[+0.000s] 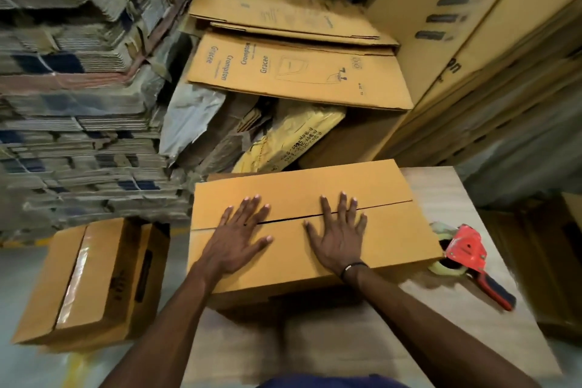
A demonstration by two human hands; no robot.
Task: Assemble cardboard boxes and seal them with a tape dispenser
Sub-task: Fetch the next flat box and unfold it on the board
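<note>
A brown cardboard box (390, 230) stands on the wooden table (441, 186) in front of me, its two top flaps folded down with a dark seam between them. My left hand (239, 236) lies flat on the flaps, fingers spread across the seam. My right hand (338, 230) presses flat beside it, also over the seam. A red tape dispenser (469, 253) with a dark handle lies on the table just right of the box, apart from both hands.
A taped box (91, 280) lies on the floor at the left. Flat printed cartons (299, 72) lean behind the table over crumpled packaging. Tall stacks of flattened cardboard (78, 88) fill the left; large cartons (488, 25) rise at the right.
</note>
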